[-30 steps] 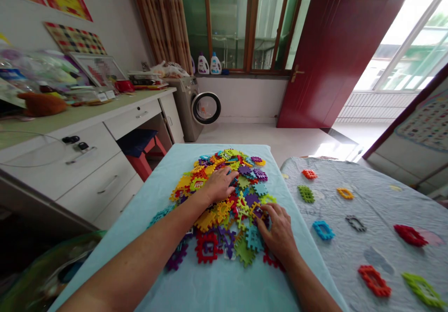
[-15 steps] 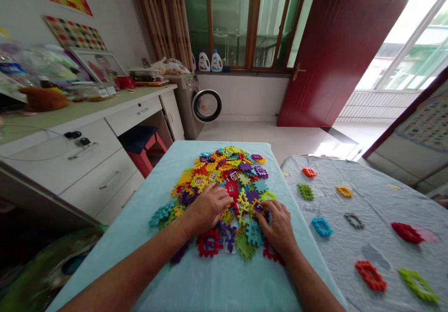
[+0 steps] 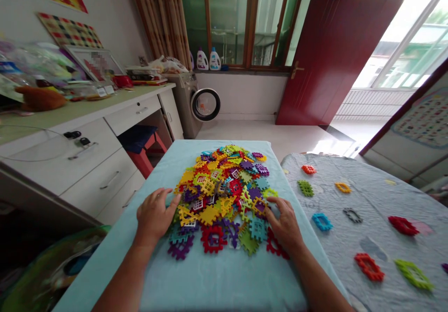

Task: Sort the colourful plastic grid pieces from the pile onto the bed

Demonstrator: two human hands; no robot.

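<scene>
One blue-covered table (image 3: 217, 281) bore the pile of toothed pieces (image 3: 224, 197) | left hand (image 3: 152, 216) had shifted off its middle to the left edge, fingers apart, exposing central pieces | right hand (image 3: 285, 219) stayed beside a yellow-framed piece (image 3: 259, 206) (pinched or not, unclear)

A home, judging by the furnishings, apparently a lived-in utility room: front-loading washing machine (image 3: 185, 104) stood with its round door (image 3: 206, 105) open; jugs (image 3: 214, 60), detergent by their shape, lined the sill (image 3: 252, 72) under a wood-framed window (image 3: 231, 27); patterned curtain (image 3: 163, 23) hung alongside; drawered desk (image 3: 122, 112) carried a framed picture (image 3: 93, 64) and household clutter (image 3: 38, 69); toy-like plastic pieces (image 3: 224, 195) lay heaped on a cloth-draped surface (image 3: 227, 279)
</scene>
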